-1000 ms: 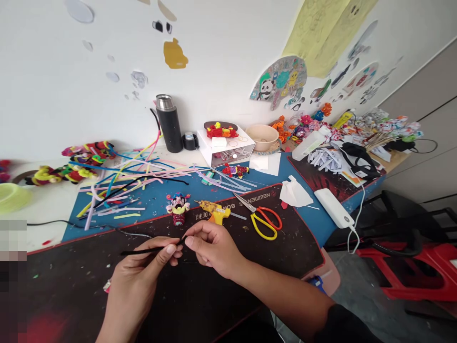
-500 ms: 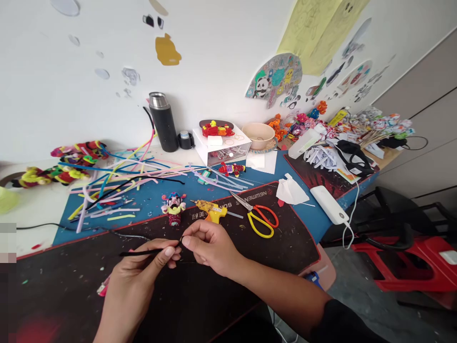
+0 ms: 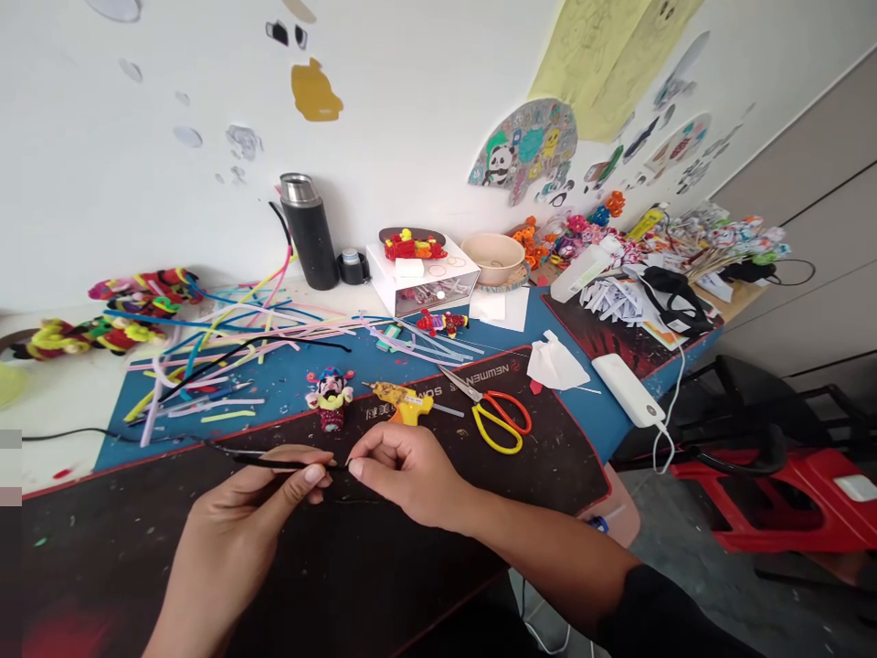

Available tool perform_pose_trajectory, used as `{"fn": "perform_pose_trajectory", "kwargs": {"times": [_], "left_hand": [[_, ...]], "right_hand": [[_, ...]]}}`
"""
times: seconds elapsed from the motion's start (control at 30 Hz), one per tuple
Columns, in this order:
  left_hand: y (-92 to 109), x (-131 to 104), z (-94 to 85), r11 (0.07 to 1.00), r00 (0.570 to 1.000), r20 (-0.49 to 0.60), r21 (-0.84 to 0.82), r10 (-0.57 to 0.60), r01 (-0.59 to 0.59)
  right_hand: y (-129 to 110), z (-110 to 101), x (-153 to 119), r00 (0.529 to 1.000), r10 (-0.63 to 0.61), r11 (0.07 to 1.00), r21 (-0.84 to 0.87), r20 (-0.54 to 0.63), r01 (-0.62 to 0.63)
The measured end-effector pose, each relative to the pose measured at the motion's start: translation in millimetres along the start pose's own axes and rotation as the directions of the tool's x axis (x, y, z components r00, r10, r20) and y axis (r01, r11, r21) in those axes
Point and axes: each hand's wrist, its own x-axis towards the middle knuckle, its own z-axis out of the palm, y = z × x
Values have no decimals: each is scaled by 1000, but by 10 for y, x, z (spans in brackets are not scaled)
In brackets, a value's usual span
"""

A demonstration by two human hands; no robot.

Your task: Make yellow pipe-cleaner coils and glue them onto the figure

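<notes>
Between thumb and fingers, my left hand [image 3: 257, 516] pinches a black pipe cleaner [image 3: 280, 464] over the dark mat. The strip runs back across the fingers to the left. My right hand [image 3: 411, 475] pinches the strip's other end, a short way to the right of the left fingertips. Just beyond the hands stands a small figure [image 3: 331, 399] with a blue and red hat and yellow collar. Beside it lies a yellow glue gun [image 3: 404, 402]. Scissors [image 3: 497, 416] with one red and one yellow handle rest open to the right.
Coloured pipe cleaners [image 3: 212, 366] spread over the blue mat at the left. Along the wall are a black flask [image 3: 310, 238], a white box [image 3: 417, 279] and a round bowl [image 3: 493, 260]. A white power bank [image 3: 627, 391] with a cable lies at the right edge.
My left hand has moved slightly left, away from my right hand, and a longer piece of the black strip shows between them. The view has shifted a little.
</notes>
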Motion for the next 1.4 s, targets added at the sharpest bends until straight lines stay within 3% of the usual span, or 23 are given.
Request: {"fn": "perform_pose_trajectory", "kwargs": {"times": [0.1,0.23,0.33,0.63,0.77,0.93,1.17,1.4], "left_hand": [[156,66,-71,997,991,136,76,19,-29],[406,166,-83,956,949,270,194,163,-219],[475,199,-60,929,926,321,239,199,-282],[309,50,11,986,988,150,164,-25,0],[263,11,45,990,993,78,122,-83,73],[216,-30,86,992,992,63,69,-106,102],[115,-78,149,993,982,151,37,-117,112],[175,20,23,968,987,160,247,4,-44]], "right_hand": [[1,-36,-4,998,-52,992,-110,30,55],[16,-62,15,992,-86,956,-273,90,108],[35,-77,36,986,-127,921,-356,112,159],[139,-97,-4,999,21,998,-62,33,-19],[153,-62,-6,997,80,995,57,25,-81],[113,-30,5,994,113,979,169,11,-113],[68,-50,-26,998,59,998,36,-2,-59],[74,-68,-48,999,-40,988,-150,37,45]]}}
